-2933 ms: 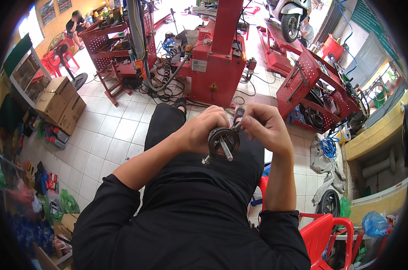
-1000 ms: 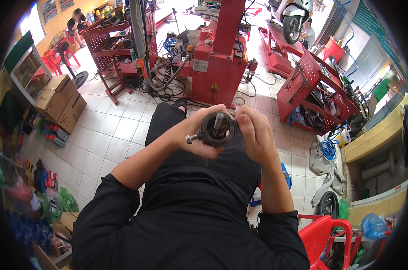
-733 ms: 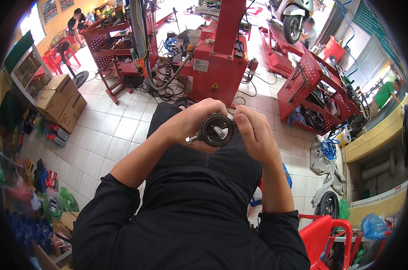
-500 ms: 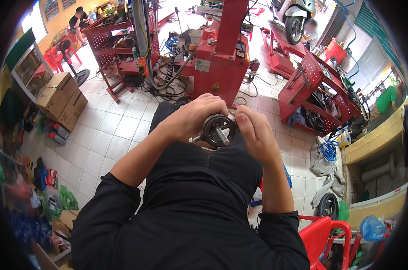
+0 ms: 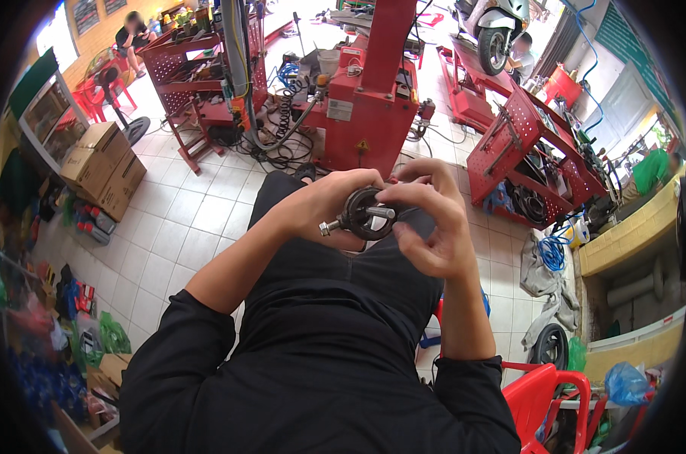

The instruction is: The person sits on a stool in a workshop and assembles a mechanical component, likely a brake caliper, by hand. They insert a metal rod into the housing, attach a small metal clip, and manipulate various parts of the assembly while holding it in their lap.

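My left hand (image 5: pixel 329 198) is wrapped round a dark round metal part (image 5: pixel 353 220) above my lap. Its end is a ring with openings inside, and a bright steel shaft (image 5: pixel 381 213) sticks out of the middle. On the left side of the ring a bolt (image 5: pixel 330 227) juts out. To the right, my right hand (image 5: pixel 439 227) has its fingers curved and spread, with the thumb well apart from them. One of its fingertips reaches the ring near the shaft. The far end of the part is hidden by my hands.
Ahead stands a red machine (image 5: pixel 366 129) with hoses and cables at its foot. Red tool carts (image 5: pixel 521 151) flank it. Cardboard boxes (image 5: pixel 104 170) are at left, a red plastic chair (image 5: pixel 528 401) at lower right. Other people sit further off; a scooter (image 5: pixel 494 45) is raised behind.
My right hand has opened from its closed hold beside the ring, the thumb dropping away and the fingers spreading. The part has turned slightly in my left hand, its shaft now pointing more to the right.
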`<state>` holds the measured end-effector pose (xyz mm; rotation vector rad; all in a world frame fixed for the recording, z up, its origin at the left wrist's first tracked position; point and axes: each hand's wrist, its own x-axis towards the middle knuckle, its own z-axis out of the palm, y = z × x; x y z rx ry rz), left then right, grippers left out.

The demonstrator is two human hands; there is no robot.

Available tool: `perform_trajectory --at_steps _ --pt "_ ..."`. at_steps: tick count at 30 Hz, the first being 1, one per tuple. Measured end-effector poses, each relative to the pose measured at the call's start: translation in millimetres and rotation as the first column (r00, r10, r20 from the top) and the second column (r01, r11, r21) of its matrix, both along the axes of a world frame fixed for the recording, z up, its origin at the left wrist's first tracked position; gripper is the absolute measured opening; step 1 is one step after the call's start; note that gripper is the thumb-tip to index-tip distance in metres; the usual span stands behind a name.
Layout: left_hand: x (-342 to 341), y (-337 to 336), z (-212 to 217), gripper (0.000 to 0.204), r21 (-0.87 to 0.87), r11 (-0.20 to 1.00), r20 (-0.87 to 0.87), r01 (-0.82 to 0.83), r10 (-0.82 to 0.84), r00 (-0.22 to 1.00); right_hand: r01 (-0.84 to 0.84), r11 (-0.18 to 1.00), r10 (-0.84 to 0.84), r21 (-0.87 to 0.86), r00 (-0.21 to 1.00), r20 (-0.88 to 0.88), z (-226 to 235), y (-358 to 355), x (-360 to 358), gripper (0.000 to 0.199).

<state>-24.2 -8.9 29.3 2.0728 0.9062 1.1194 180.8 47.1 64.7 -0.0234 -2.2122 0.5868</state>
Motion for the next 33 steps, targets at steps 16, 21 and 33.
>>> perform_trajectory --at_steps 16,21,33 --pt "2.9 4.0 -4.7 0.056 0.051 0.998 0.071 0.026 -0.030 0.997 0.056 0.998 -0.053 -0.010 0.974 0.221 9.3 -15.7 1.3 0.045" --pt "3.4 3.3 -5.3 0.061 0.043 0.997 0.059 -0.066 0.064 0.996 0.114 0.991 -0.124 0.066 0.975 0.181 8.0 -16.1 -1.4 0.046" --pt "42.8 22.4 -57.3 0.054 0.070 0.899 0.611 -0.431 0.303 0.732 0.425 0.875 -0.432 0.232 0.902 -0.022 -9.4 -11.1 -16.7 0.048"
